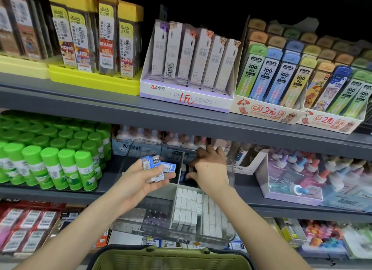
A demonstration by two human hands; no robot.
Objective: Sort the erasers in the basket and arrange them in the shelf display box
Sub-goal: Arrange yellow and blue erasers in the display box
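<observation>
The left hand (pixel 141 186) is holding a small stack of blue-and-white erasers (pixel 154 168), the grip closing on them between thumb and curled fingers. At least three sleeves are showing. More may be hiding behind them, so the exact number cannot be told. Their long axes are pointing up and away, toward the back of the shelf (pixel 50 194).

The stack is hovering over the far-left part of the clear display box (pixel 231 191), which is sitting on that shelf. The right hand (pixel 210 167) is reaching down into the far-right compartment, just across the central divider (pixel 179 169). Its fingertips are working among a few dark-sleeved erasers (pixel 182 175) lying there. Whether its grip is closing on one or only touching them cannot be told, since the back of the hand is covering the fingers.

The held stack is lying just to the left of the right hand, near but apart. The right hand is the nearer one to the compartment that appears to be filling, so the coming move is probably a short pass rightward over the divider.

In the near-right compartments, white erasers (pixel 188 206) are standing on end in two packed blocks. The left block is showing three rows of about four or five. One green basket (pixel 171 258) is waiting below, only its rim in view.
</observation>
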